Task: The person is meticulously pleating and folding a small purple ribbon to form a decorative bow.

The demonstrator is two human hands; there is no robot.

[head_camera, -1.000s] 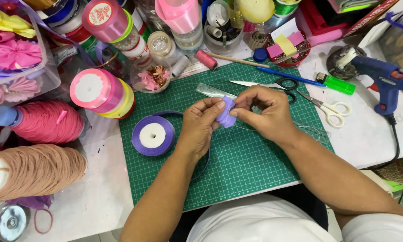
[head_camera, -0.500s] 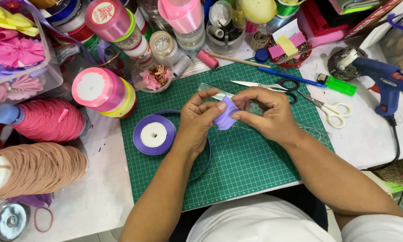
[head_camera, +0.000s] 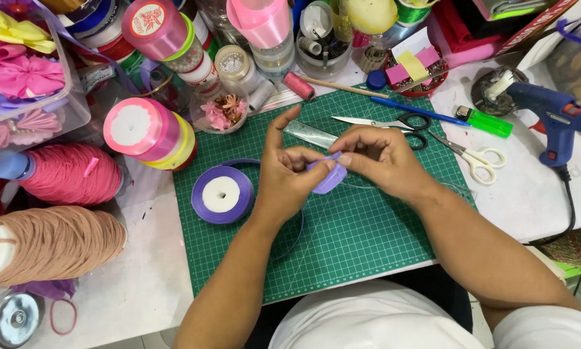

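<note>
My left hand (head_camera: 289, 178) and my right hand (head_camera: 376, 160) meet over the middle of the green cutting mat (head_camera: 342, 245), and between them I pinch a small folded piece of purple ribbon (head_camera: 330, 178); my left thumb presses it from one side with the index finger lifted straight up and free, the other fingers curled behind the ribbon; my right thumb and forefinger close on its upper edge, the remaining fingers loosely bent; both grips are tight on the ribbon, which is held a little above the mat; just beyond my knuckles lies a clear ruler (head_camera: 310, 134) at a slant, and past it the black-handled scissors (head_camera: 394, 121) with a blue pen (head_camera: 416, 110) beside them; further off from my right hand sit the white-handled scissors (head_camera: 475, 157), a green lighter (head_camera: 485, 121) and, well apart at the edge, the blue glue gun (head_camera: 549, 113); to the outside of my left hand the purple ribbon spool (head_camera: 221, 194) lies flat on the mat, its loose tail curving under my wrist; beyond it stands a stack of pink and yellow ribbon rolls (head_camera: 148, 134), and near that a small clear cup of pink petals (head_camera: 221, 111); far out on that side lie a pink thread cone (head_camera: 61, 174) and a tan thread cone (head_camera: 48, 245).
</note>
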